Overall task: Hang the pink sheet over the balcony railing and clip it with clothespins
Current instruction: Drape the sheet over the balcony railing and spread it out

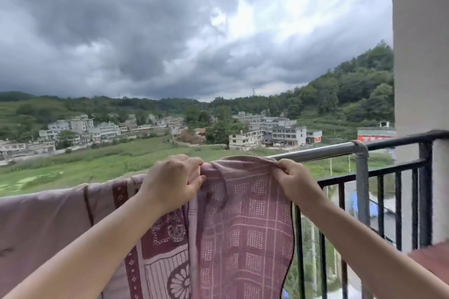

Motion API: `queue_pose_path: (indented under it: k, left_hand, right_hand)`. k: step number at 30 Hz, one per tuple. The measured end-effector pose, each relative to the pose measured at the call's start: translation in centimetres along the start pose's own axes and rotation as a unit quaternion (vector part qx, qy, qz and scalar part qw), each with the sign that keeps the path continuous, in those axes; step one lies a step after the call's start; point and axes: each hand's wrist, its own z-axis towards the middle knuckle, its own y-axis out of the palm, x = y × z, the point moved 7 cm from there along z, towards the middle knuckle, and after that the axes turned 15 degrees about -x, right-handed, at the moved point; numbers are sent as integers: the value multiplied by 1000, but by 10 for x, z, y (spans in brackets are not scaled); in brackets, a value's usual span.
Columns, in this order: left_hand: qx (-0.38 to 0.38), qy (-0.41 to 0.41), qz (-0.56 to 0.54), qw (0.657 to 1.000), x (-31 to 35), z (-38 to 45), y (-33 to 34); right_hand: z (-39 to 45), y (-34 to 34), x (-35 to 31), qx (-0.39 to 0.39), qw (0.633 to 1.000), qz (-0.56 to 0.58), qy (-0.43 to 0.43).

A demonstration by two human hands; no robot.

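Observation:
The pink sheet [245, 221], patterned with dark red squares and flowers, is draped over the metal balcony railing [323, 149] and hangs down on my side. Its left stretch runs along the rail toward the left edge of view. My left hand [173, 181] pinches the sheet's top fold at the rail. My right hand [295, 181] grips the sheet's right top corner, just below the bare pipe. No clothespins are visible.
A grey vertical pipe post [362, 182] joins the rail to the right of the sheet. Black railing bars [398, 206] stand behind it. A pale wall column [420, 56] rises at the right. Beyond the rail lie fields, buildings and hills.

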Motion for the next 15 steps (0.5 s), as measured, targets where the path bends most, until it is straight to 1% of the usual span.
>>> queue_pose_path:
  k: [4,6,8,10,12,15]
  left_hand:
    - [51,-41,56,996,17,2,-6]
    - [82,-56,90,991,35,12,-9]
    - [65,-92,89,990,55,29,-5]
    - [62,-130,54,988,64,55,0]
    - [70,-183,83,977,68,80,-1]
    - [89,-273,123,950,75,112,-5]
  right_hand:
    - [25,-78,-27,85,993,-76,-18]
    - [48,-122,-38,117,988,-96,-9]
    - [77,-163,-38,139,985,-104,5]
    - [105,-195,-33,151,981,-119,14]
    - [132,-218,-23,143,979,-146,22]
    - [174,-248,-9,126,975,-185,18]
